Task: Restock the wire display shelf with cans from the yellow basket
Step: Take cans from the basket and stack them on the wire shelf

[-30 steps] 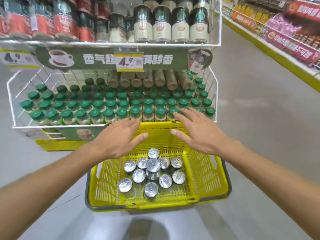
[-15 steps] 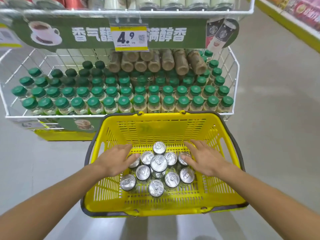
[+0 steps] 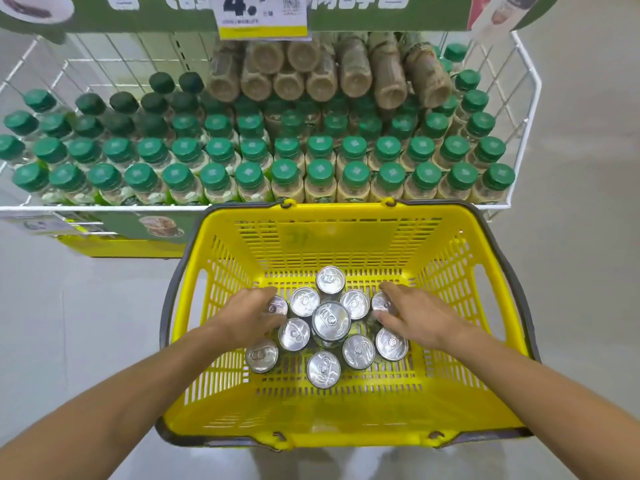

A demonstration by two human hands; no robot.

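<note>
A yellow basket (image 3: 450, 271) with grey handles stands on the floor below me. Several silver-topped cans (image 3: 330, 320) stand clustered in its middle. My left hand (image 3: 247, 315) is down in the basket, its fingers curled around the can at the cluster's left edge (image 3: 277, 306). My right hand (image 3: 415, 318) wraps the can at the right edge (image 3: 381, 303). Both cans still stand among the others. The white wire display shelf (image 3: 528, 109) is just beyond the basket, full of green-capped bottles (image 3: 320, 173).
Brown bottles (image 3: 389, 77) lie stacked on their sides at the shelf's back. A price tag (image 3: 263, 12) hangs from the green banner above. At the left rear of the wire shelf there is a gap behind the bottles. Grey floor surrounds the basket.
My view has dropped toward the basket. Both hands went from hovering above its far rim down onto the cans, and their fingers have closed around the two outer cans.
</note>
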